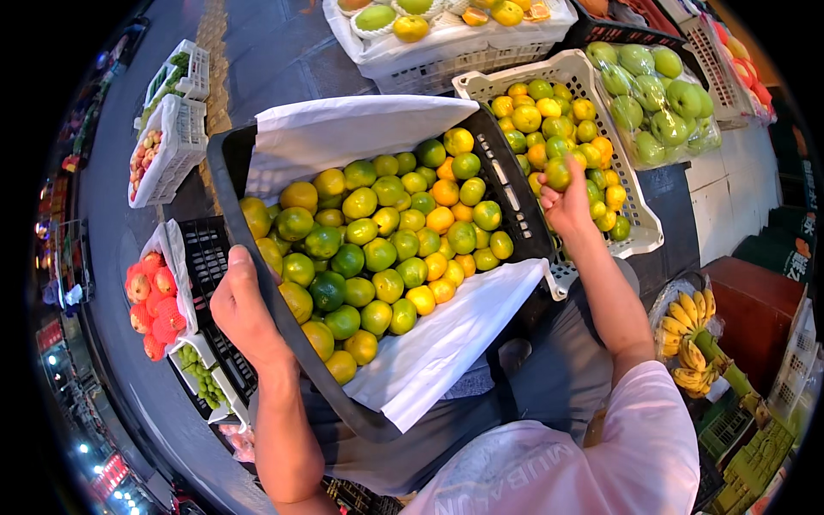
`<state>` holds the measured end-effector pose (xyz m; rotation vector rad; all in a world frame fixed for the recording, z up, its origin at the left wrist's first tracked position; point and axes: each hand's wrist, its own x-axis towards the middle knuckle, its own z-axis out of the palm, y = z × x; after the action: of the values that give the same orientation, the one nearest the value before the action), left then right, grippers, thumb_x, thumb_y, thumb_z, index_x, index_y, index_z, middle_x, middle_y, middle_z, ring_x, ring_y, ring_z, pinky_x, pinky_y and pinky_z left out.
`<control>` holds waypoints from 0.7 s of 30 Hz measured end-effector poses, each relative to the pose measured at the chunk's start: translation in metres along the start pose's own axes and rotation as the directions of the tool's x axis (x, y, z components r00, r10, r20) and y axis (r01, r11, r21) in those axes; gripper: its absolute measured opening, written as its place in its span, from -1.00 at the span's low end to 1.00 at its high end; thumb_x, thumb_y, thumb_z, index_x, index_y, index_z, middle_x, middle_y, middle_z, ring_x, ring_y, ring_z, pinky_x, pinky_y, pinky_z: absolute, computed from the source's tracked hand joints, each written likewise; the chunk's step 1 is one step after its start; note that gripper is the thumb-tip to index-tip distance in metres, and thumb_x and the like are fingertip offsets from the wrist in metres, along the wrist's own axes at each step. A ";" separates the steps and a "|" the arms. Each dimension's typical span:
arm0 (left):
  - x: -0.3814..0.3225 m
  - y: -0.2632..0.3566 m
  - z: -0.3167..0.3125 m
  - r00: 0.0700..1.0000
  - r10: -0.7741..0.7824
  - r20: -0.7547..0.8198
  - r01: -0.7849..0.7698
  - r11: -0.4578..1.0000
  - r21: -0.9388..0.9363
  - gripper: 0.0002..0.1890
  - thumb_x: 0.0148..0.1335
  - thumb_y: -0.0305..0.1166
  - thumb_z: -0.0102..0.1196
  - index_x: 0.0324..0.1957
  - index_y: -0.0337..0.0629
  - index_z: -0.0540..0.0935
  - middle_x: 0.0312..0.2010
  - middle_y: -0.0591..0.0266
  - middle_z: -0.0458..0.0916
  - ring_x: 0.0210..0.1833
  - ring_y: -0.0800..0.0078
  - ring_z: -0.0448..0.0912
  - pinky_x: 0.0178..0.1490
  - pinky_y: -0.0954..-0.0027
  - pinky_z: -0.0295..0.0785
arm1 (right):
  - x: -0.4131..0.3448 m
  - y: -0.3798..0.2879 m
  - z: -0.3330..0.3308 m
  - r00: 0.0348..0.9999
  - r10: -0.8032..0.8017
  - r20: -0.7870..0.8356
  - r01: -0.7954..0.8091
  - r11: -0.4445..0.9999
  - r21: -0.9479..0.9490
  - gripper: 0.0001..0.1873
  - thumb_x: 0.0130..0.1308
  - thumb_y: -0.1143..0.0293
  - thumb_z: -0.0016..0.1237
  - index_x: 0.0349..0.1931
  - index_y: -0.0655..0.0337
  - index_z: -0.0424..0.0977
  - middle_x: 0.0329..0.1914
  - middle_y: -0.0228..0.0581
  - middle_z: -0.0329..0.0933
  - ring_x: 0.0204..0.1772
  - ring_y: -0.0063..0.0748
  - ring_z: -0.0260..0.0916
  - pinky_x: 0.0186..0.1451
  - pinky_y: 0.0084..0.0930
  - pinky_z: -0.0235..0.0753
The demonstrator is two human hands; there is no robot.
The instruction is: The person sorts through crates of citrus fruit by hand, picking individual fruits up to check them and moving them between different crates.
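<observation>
My left hand (251,312) grips the left rim of a black plastic crate (309,367), which tilts in front of me above my legs. Green and yellow-orange mandarins (380,254) fill much of it, and white paper liner sheets (360,132) stick up along two of its sides. In my right hand (570,205) is one green mandarin (557,174), held over a white plastic crate (644,225). That crate adjoins the black crate's right side and holds more mandarins (526,119) in green, yellow and orange.
A bag of green fruit (669,96) sits beyond the white crate. Behind stands a lined crate (444,71) of mixed fruit. Bananas (685,322) lie at the right. Net-wrapped red fruit (154,299) and green grapes (199,373) flank my left arm, with peach-coloured fruit (147,154) farther off.
</observation>
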<state>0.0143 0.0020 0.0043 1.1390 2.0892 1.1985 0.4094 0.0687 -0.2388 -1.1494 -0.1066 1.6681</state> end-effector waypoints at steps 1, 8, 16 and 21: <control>0.000 0.000 0.002 1.000 0.010 -0.009 -0.010 1.000 -0.007 -0.47 0.49 -0.10 -0.10 -0.58 -0.27 0.50 -0.65 0.41 0.38 -0.56 0.64 0.28 -0.44 0.45 0.11 | 0.002 -0.002 -0.008 1.000 0.015 -0.028 -0.011 0.990 0.138 -0.56 0.35 -0.01 0.08 -0.02 0.16 0.41 -0.31 -0.26 0.53 -0.48 -0.55 0.35 -0.43 -0.61 0.40; 0.001 0.002 0.000 0.999 0.039 0.026 -0.040 0.999 0.037 -0.45 0.49 -0.06 -0.12 -0.57 -0.26 0.50 -0.64 0.39 0.41 -0.55 0.63 0.29 -0.40 0.46 0.14 | -0.033 0.059 0.088 0.968 -0.042 0.248 0.204 0.708 -0.676 -0.59 0.36 0.17 0.09 0.08 0.25 0.55 -0.20 -0.24 0.65 -0.37 -0.53 0.54 -0.25 -0.55 0.57; -0.002 -0.001 0.005 0.998 0.054 -0.019 -0.055 0.998 -0.007 -0.50 0.48 -0.08 -0.09 -0.54 -0.23 0.52 -0.64 0.41 0.41 -0.56 0.66 0.27 -0.42 0.50 0.12 | -0.041 0.154 0.188 0.269 0.085 0.959 0.961 -0.096 -0.261 -0.45 0.17 0.04 0.15 0.04 0.28 0.54 0.20 -0.01 0.45 0.29 -0.03 0.36 0.23 -0.14 0.45; -0.001 -0.003 0.002 1.000 0.009 -0.024 -0.010 0.999 -0.032 -0.49 0.48 -0.06 -0.09 -0.54 -0.23 0.52 -0.64 0.41 0.41 -0.56 0.65 0.27 -0.42 0.49 0.12 | -0.028 0.155 0.194 0.242 0.255 0.936 0.970 -0.069 -0.232 -0.39 0.05 0.05 0.22 0.02 0.32 0.49 0.09 -0.01 0.43 0.22 -0.01 0.37 0.20 -0.12 0.47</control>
<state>0.0153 0.0013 0.0006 1.1267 2.0763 1.2512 0.1622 0.0654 -0.2064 -0.5709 -2.5232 0.9603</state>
